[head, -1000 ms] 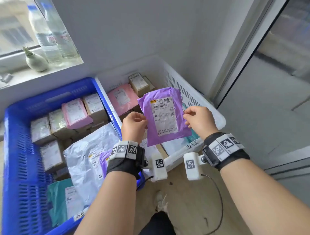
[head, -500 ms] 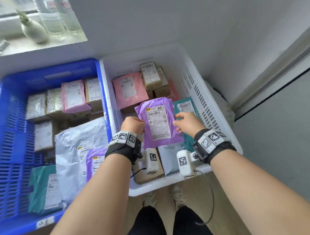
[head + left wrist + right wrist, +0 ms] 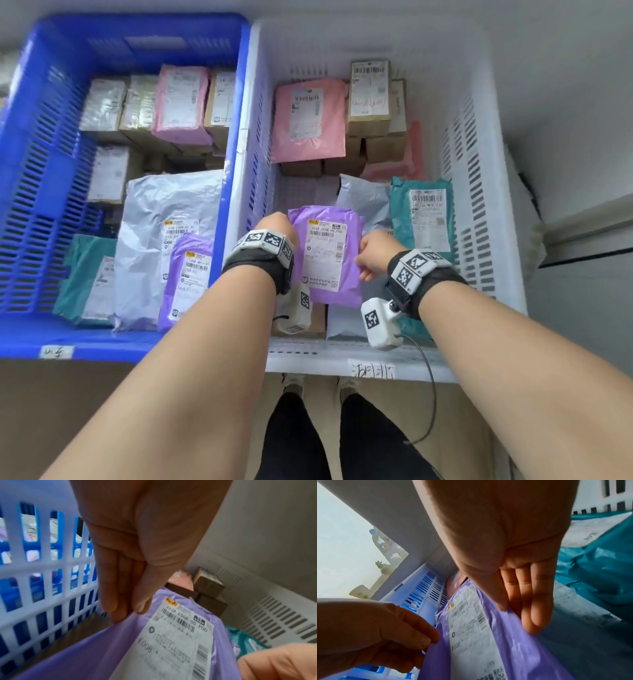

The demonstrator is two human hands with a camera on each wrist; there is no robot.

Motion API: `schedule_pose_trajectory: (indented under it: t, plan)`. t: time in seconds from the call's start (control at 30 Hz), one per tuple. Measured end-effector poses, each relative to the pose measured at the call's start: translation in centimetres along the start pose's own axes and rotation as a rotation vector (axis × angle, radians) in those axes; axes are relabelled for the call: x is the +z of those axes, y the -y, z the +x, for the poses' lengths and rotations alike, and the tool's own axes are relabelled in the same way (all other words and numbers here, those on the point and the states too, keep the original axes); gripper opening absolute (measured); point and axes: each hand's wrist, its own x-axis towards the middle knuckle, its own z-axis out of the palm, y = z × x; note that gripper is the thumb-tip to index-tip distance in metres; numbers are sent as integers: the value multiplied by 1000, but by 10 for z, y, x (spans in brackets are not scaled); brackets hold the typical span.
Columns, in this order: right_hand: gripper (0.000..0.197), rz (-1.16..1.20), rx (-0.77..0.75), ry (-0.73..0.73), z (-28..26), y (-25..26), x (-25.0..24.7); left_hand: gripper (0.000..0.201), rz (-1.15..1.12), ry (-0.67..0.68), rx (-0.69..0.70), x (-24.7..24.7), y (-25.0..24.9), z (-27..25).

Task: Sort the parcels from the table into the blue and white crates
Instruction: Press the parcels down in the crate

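Lowered from chest height since earlier, the purple mailer (image 3: 327, 257) is pinched by left hand (image 3: 275, 228) and right hand (image 3: 375, 255) inside the white crate (image 3: 479, 164), toward 6 o'clock, where uneven release could slide it off the grey bag (image 3: 363, 202).

This is looking like a parcel sorting room: a blue crate (image 3: 30, 192) and a white crate (image 3: 479, 205) are sitting side by side, holding labelled poly mailers and cardboard boxes (image 3: 369, 92), and handwritten tags (image 3: 371, 371) are showing on the crates' front rims.
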Motion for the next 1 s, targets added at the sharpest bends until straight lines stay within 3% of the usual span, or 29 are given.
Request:
schedule_pose_trajectory:
  t: [0.13, 0.23, 0.3, 0.37, 0.47, 0.57, 0.63, 0.77, 0.9, 1.0]
  plan:
    - [13, -97, 21, 78, 11, -8, 13, 14, 126, 86, -41, 13, 6, 2]
    - [6, -375, -36, 96, 13, -8, 23, 6, 222, 186, -66, 15, 6, 6]
    - [11, -521, -73, 116, 13, -5, 24, 12, 198, 165, -26, 14, 3, 6]
    - [17, -553, -117, 63, 17, -3, 18, 5, 166, 116, 36, 13, -2, 8]
    - [15, -464, -223, -160, 24, 0, 9, 38, 161, 54, 120, 20, -8, 18]
    - [30, -467, -297, -178, 32, 2, 10, 50, 227, 84, 197, 33, -6, 24]
    - [34, -524, -293, -118, 38, 2, 16, 48, 289, 98, 214, 42, -2, 25]
    - [26, -558, -308, -85, 43, 3, 32, 41, 277, -1, 204, 50, 3, 20]
    - [21, -599, -359, -101, 41, 6, 42, 30, 330, 132, 222, 53, 11, 23]
    - [33, -690, -465, -197, 37, 6, 40, 29, 307, 173, 210, 54, 14, 27]
